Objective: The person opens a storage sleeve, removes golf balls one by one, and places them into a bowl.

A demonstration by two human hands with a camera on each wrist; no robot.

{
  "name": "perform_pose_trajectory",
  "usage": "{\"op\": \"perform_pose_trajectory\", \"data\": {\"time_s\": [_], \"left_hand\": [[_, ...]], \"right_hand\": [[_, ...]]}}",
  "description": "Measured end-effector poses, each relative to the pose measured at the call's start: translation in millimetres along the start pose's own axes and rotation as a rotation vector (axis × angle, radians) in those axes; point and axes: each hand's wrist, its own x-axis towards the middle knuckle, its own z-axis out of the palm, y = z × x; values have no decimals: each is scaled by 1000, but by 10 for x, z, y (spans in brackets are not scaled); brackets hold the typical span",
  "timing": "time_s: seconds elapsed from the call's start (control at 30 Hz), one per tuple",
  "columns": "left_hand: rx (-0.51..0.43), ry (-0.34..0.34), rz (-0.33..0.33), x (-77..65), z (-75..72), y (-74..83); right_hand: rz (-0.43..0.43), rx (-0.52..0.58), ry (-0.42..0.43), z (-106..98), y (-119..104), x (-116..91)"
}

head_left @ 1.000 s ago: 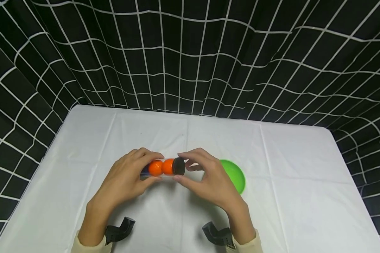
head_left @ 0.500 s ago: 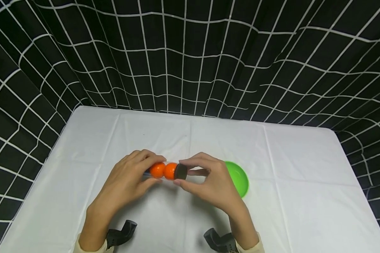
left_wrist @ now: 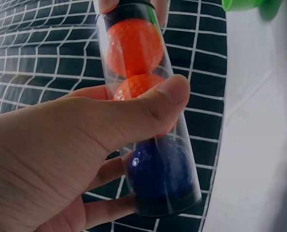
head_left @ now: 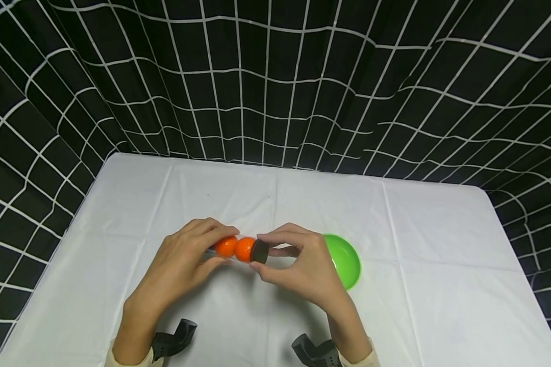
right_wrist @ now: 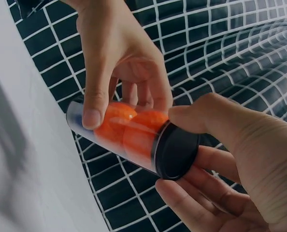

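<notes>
A clear plastic tube point(left_wrist: 184, 145) with black end caps holds two orange golf balls point(left_wrist: 134, 48) and a dark blue ball point(left_wrist: 160, 169). My left hand point(head_left: 179, 260) grips the tube round its middle, thumb on one side and fingers on the other. At the tube's right end, my right hand point(head_left: 305, 262) pinches the black cap point(right_wrist: 179, 151) between thumb and fingers. The cap sits on the tube's end. In the head view the blue ball is mostly hidden by my left hand. The tube is held above the table, lying roughly sideways.
A green bowl point(head_left: 346, 262) stands on the table just beyond my right hand, partly covered by it. White cloth covers the table point(head_left: 441, 285). Black curtains with a white grid point(head_left: 257, 92) rise behind and at both sides. Dark wrist mounts point(head_left: 174, 340) sit at both wrists.
The right fingers have closed in on the black cap and the cap end has tilted slightly. The tube shifts a little between the frames. The left hand keeps its hold.
</notes>
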Motion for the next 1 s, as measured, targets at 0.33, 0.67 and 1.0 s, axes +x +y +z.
{"op": "perform_pose_trajectory", "data": {"time_s": [0.33,0.67,1.0], "left_hand": [[7,63,4,-26,-28,-34],[13,72,11,-12,-24,-50],[8,78,19,-34,-57,-44]], "right_hand": [[49,69,30,64,-29,24],[58,15,90,94,-41,11],[40,25,19,41,-33,10]]}}
